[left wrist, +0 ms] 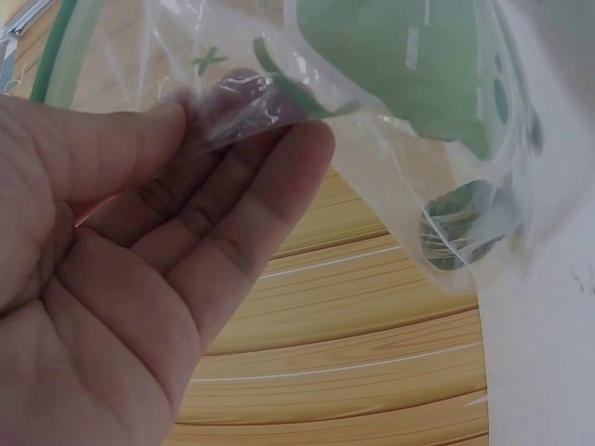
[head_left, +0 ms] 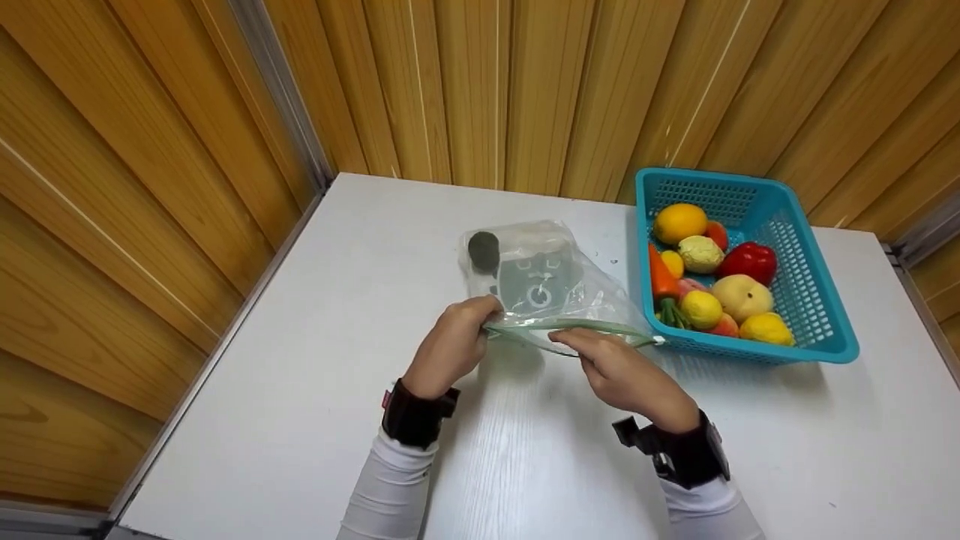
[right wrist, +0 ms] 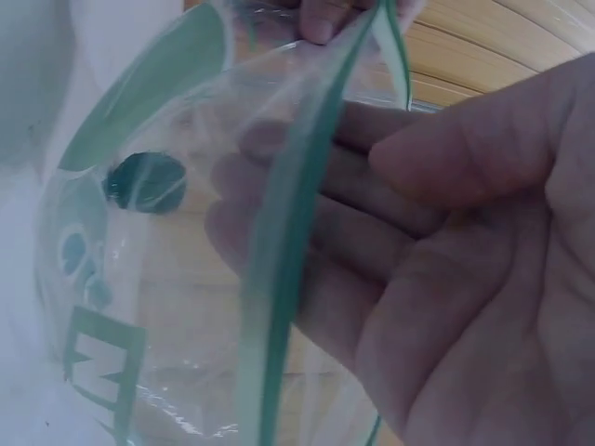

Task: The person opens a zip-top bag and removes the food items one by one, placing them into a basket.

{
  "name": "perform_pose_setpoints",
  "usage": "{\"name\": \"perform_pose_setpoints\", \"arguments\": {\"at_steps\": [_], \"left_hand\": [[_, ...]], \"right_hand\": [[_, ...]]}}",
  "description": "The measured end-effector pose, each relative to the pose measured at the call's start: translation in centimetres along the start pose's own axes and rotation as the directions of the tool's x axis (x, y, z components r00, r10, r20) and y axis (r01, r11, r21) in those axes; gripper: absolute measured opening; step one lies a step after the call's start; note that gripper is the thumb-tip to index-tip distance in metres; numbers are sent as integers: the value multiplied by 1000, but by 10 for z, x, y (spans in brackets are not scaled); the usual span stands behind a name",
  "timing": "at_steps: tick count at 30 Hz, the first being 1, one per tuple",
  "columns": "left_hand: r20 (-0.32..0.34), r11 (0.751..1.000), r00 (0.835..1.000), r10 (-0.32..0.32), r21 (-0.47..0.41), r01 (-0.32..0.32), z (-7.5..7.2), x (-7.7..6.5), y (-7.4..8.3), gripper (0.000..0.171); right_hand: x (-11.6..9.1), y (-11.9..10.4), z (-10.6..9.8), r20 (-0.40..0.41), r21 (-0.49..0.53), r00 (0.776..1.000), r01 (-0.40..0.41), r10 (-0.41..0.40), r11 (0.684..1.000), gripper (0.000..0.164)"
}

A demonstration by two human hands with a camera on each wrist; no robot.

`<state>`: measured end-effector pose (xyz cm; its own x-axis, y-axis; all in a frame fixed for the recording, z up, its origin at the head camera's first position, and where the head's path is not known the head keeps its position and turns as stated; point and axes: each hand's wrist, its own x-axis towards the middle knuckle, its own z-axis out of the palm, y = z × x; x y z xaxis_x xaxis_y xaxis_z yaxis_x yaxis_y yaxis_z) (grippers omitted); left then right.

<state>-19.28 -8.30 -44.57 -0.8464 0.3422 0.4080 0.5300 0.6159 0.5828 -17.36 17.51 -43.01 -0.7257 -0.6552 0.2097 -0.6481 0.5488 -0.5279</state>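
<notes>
A clear zip bag (head_left: 592,292) with a green zip strip and pale green print lies on the white table (head_left: 300,375), its mouth parted towards me. Inside, at the far left corner, rests a dark green rounded item (head_left: 484,251), seen through the plastic. My left hand (head_left: 454,341) pinches the left end of the mouth between thumb and fingers, as the left wrist view shows. At the mouth's right half is my right hand (head_left: 619,367). Its extended fingers (right wrist: 344,232) reach between the two zip edges (right wrist: 293,214), while the thumb stays outside the strip.
A blue plastic basket (head_left: 832,315) stands right of the bag, close to its zip end. It contains a red bell pepper (head_left: 750,262), an orange fruit (head_left: 680,223), a carrot (head_left: 663,277) and several other fruits. Wood-panelled walls (head_left: 480,90) border the table's back and left.
</notes>
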Motion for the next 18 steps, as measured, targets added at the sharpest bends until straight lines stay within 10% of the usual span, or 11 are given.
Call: {"name": "perform_pose_setpoints", "arguments": {"at_steps": [18], "left_hand": [[52,1000,999,7,26,-8,1,0,2,32]], "right_hand": [[14,31,32,-24,-107,965,-264,262,959,42]]}}
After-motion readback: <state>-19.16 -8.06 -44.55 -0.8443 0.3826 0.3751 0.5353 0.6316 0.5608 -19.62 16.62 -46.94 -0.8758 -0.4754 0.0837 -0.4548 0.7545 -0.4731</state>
